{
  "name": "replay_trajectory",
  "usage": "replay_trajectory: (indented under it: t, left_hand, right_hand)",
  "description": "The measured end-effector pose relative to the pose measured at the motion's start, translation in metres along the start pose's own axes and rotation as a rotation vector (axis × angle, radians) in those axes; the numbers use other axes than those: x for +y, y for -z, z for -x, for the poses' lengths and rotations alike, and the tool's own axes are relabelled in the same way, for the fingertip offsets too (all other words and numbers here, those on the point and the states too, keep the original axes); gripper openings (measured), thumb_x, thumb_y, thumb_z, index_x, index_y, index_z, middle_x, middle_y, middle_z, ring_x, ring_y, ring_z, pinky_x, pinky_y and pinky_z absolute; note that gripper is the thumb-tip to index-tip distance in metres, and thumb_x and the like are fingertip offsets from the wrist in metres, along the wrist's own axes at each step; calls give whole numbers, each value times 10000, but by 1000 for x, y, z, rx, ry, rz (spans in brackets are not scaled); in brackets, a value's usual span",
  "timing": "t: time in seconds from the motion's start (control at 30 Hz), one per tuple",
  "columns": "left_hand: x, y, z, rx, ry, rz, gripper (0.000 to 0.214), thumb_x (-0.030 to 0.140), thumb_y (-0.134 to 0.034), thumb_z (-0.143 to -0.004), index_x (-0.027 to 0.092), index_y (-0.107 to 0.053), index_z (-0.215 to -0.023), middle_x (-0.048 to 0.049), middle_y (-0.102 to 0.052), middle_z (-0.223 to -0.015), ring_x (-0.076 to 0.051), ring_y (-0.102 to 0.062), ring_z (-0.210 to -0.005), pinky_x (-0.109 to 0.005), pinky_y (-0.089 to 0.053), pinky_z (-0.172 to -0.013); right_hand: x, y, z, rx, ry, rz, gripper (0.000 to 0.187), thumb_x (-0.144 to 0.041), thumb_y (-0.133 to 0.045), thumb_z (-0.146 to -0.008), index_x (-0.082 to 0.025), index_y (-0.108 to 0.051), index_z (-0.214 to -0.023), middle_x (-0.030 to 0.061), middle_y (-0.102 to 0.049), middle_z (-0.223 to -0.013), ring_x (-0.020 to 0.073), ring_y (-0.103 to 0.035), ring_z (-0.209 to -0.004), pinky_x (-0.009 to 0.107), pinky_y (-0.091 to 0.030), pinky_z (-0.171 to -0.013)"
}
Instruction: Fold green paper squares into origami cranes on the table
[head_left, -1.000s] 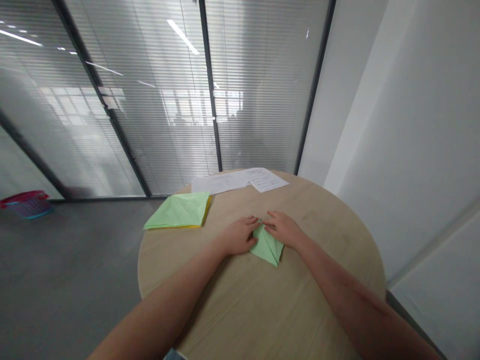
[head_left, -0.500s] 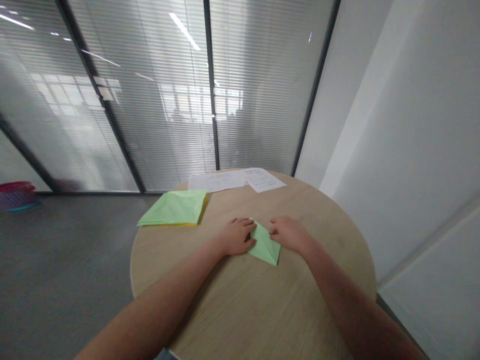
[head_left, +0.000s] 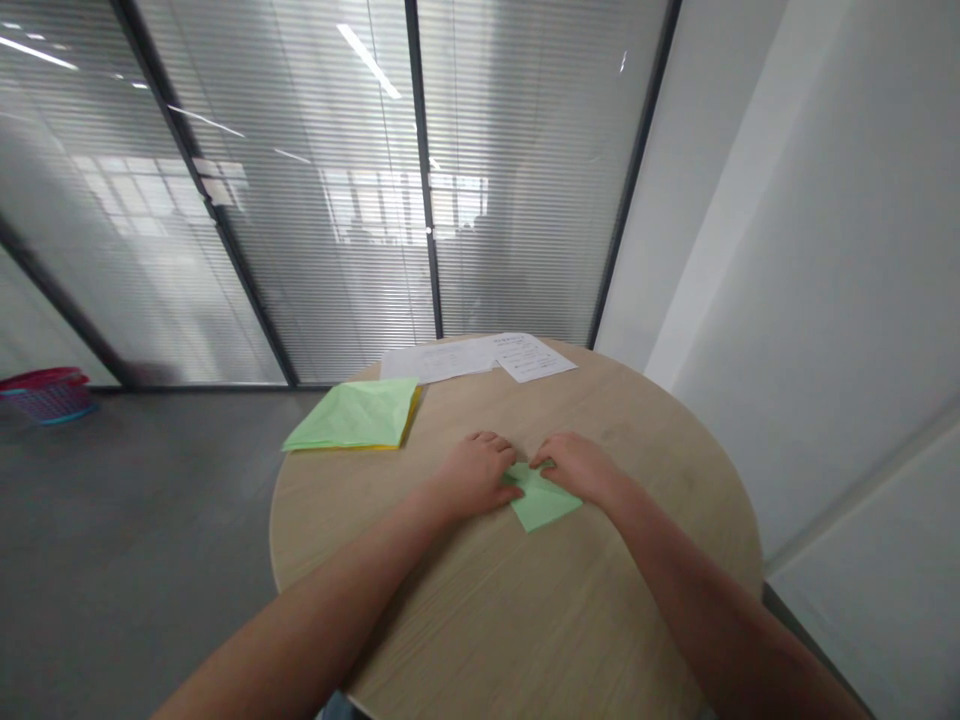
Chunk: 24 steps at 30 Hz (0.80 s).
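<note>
A small folded sheet of light green paper (head_left: pixel 541 500) lies on the round wooden table between my hands. My left hand (head_left: pixel 480 474) is at its left edge, with thumb and fingers closed on that corner. My right hand (head_left: pixel 576 466) bends over the upper right edge, its fingertips pinching the paper. Both hands partly cover the paper's upper side, so the folds beneath the fingers are hidden. The lower corner points toward me and shows freely.
A stack of green sheets (head_left: pixel 356 415) with yellow ones under it lies at the table's left edge. White printed papers (head_left: pixel 529 357) lie at the back of the table (head_left: pixel 480 620). A red and blue basket (head_left: pixel 51 396) stands on the floor, far left. Glass partitions with blinds rise behind.
The green paper has turned, so its lower corner now points more to the left. My right hand has closed in on the paper's upper edge, nearer to my left hand.
</note>
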<state>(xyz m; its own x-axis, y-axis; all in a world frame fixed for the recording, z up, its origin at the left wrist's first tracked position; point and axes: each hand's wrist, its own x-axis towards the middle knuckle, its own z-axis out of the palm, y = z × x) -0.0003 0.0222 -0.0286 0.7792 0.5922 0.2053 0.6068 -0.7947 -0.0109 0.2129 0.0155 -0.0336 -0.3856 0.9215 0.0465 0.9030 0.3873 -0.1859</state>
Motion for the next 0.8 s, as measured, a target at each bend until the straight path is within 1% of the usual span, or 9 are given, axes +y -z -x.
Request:
replay_trajectory:
  t: [0.07, 0.1, 0.17, 0.27, 0.37, 0.53, 0.63, 0.7, 0.8]
  left_hand:
    - [-2, -3, 0, -23, -113, 107, 323, 329, -637, -873, 209, -672, -1171, -103, -679, -1227, -258, -605, -1159, -391, -435, -1038]
    - [-2, -5, -1, -39, -147, 147, 318, 281, -605, -887, 217, -666, -1193, -95, -675, -1254, -246, -603, -1180, -380, -436, -1046]
    - [-3, -9, -1, -67, -153, 192, 300, 235, -561, -901, 224, -683, -1174, -90, -692, -1236, -241, -621, -1171, -376, -453, -1035]
    - [-4, -13, -2, -87, -109, 202, 280, 236, -552, -902, 229, -706, -1136, -86, -718, -1193, -244, -651, -1128, -371, -482, -1000]
    - [-4, -13, -3, -84, -106, 191, 265, 243, -571, -891, 235, -715, -1114, -76, -726, -1181, -244, -659, -1116, -365, -487, -988]
    - [-3, -11, -4, -75, -130, 156, 262, 230, -577, -877, 203, -719, -1095, -87, -729, -1173, -246, -668, -1084, -362, -486, -969]
    - [0, -8, -3, -70, -118, 116, 207, 234, -576, -870, 205, -729, -1007, -79, -743, -1093, -246, -676, -1020, -361, -493, -921]
    - [3, -6, -3, -73, -77, 62, 168, 254, -582, -866, 197, -731, -920, -85, -745, -997, -255, -679, -956, -366, -501, -869]
    - [8, -3, -2, -87, 13, -42, 229, 346, -595, -874, 164, -730, -839, -118, -724, -885, -284, -674, -868, -383, -508, -771]
  right_hand:
    - [-1, 2, -1, -5, 26, 25, 280, -212, -600, -874, -298, -792, -1059, 53, -766, -1068, 222, -682, -1042, 290, -466, -935]
    - [-3, 4, 0, -8, 32, 37, 268, -230, -596, -879, -297, -797, -1044, 57, -771, -1050, 227, -687, -1025, 287, -474, -907]
    - [-7, 10, 3, -28, 12, 61, 257, -248, -587, -881, -293, -807, -1007, 63, -778, -1023, 232, -699, -992, 277, -488, -842]
    - [-15, 20, 9, -103, -75, 109, 264, -228, -570, -862, -273, -820, -933, 84, -785, -975, 238, -719, -920, 271, -491, -757]
    - [-16, 26, 16, -153, -137, 135, 233, -195, -598, -810, -237, -824, -852, 116, -785, -906, 249, -729, -856, 277, -489, -712]
    - [-8, 31, 27, -224, -184, 125, 189, -162, -669, -727, -206, -818, -834, 129, -781, -894, 276, -731, -835, 285, -484, -659]
    - [0, 34, 32, -251, -201, 108, 203, -139, -675, -710, -214, -818, -833, 112, -782, -883, 261, -728, -819, 275, -468, -645]
    - [6, 36, 33, -238, -207, 83, 216, -150, -647, -753, -238, -816, -855, 90, -784, -904, 233, -722, -825, 265, -459, -656]
    - [15, 36, 30, -118, -208, -11, 228, -267, -583, -870, -244, -800, -935, 80, -777, -969, 227, -707, -876, 286, -466, -720]
